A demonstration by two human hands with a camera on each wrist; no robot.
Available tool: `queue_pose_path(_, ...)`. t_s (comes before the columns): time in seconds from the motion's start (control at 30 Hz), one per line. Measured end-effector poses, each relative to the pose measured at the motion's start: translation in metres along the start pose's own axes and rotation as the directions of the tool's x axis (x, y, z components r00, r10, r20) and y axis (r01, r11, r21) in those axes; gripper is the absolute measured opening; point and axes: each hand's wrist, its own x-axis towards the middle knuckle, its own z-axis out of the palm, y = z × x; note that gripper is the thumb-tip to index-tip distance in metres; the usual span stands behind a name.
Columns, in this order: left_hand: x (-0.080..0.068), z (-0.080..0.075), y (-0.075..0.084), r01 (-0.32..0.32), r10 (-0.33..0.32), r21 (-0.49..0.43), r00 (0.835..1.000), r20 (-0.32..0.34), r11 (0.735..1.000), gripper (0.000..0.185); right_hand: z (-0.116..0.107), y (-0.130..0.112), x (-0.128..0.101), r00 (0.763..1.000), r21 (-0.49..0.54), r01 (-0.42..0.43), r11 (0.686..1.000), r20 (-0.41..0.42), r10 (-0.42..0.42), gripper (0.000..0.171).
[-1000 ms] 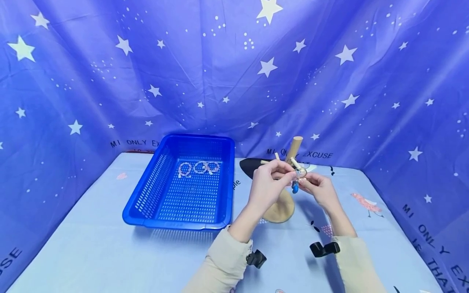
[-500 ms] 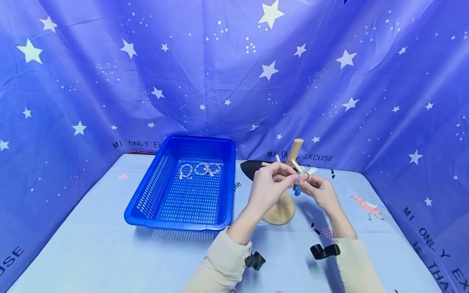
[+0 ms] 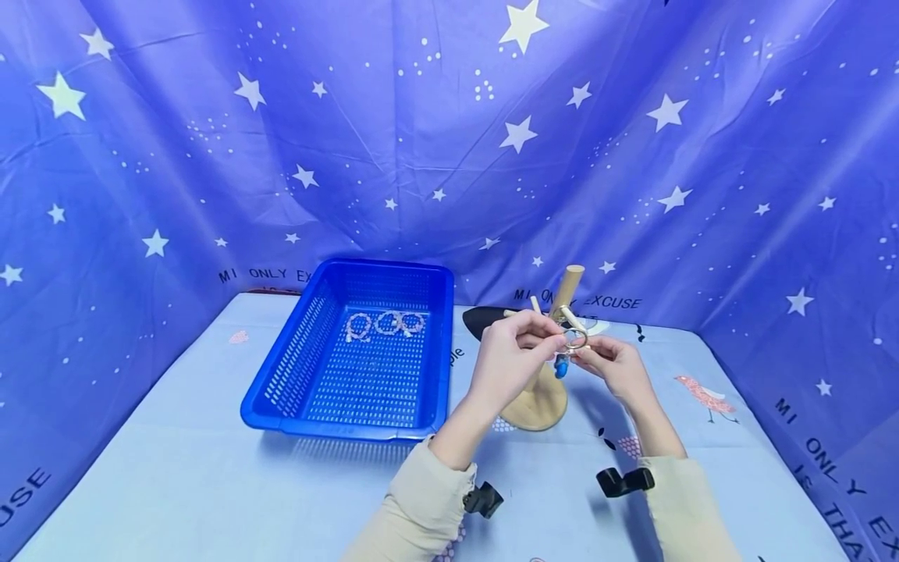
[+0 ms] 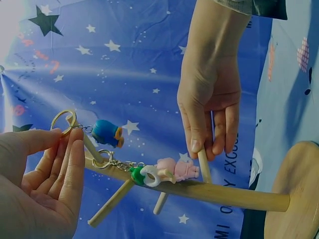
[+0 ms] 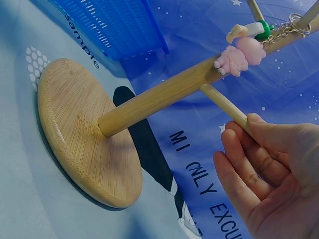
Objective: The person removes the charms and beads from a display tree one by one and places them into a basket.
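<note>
We see a pale blue printed tablecloth (image 3: 211,484) walled in by a deep blue drape with white stars (image 3: 421,140). At left sits a blue slotted plastic basket (image 3: 295,398) with beaded bracelets (image 3: 382,323) lying in it. Right of it stands a wooden peg stand (image 3: 541,402) with a round base and slanted pegs. Our left hand (image 3: 509,355) pinches the metal ring of a keychain with a small blue figure (image 4: 106,132), held at a peg. A pink and green charm (image 4: 167,172) hangs on the post. Our right hand (image 3: 609,363) grips a lower peg with curled fingers
</note>
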Motion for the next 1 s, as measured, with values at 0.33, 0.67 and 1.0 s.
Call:
queue_pose_path(0.33,0.0,-0.008,-0.003,0.01,-0.01,0.015,1.0,-0.025,1.0,0.008,0.0,0.001,0.0,1.0,0.041,0.01,0.999,0.007,-0.01,0.027)
queue_pose_path(0.67,-0.002,-0.019,-0.004,0.032,-0.033,-0.052,0.999,-0.009,0.998,0.011,0.0,-0.001,0.0,1.0,0.006,-0.008,1.0,0.0,0.008,0.013)
queue_pose_path(1.0,-0.004,-0.035,-0.006,0.05,-0.052,-0.075,0.998,-0.025,0.996,0.013,0.0,-0.001,0.0,1.0,0.029,-0.013,0.999,0.002,0.013,0.013)
